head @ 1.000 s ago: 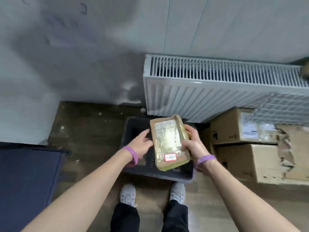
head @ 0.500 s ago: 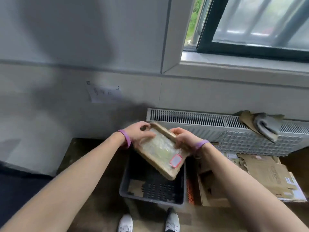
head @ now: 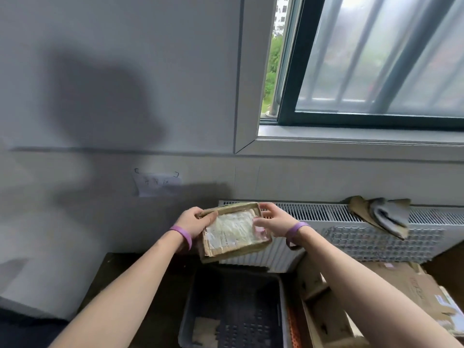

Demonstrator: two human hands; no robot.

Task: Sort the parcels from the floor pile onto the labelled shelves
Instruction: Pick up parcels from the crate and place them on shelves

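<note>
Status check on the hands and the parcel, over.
Left hand and right hand both grip the parcel. Parcel held above the grey crate. Radiator directly behind.

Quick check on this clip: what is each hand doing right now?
Left hand: holding the parcel by its left edge.
Right hand: holding the same parcel by its right edge, thumb on top.

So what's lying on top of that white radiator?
A crumpled grey cloth on a brown cardboard scrap lies toward the right of the radiator. The left end of its top is hidden behind the parcel, held by the left hand and right hand.
</note>
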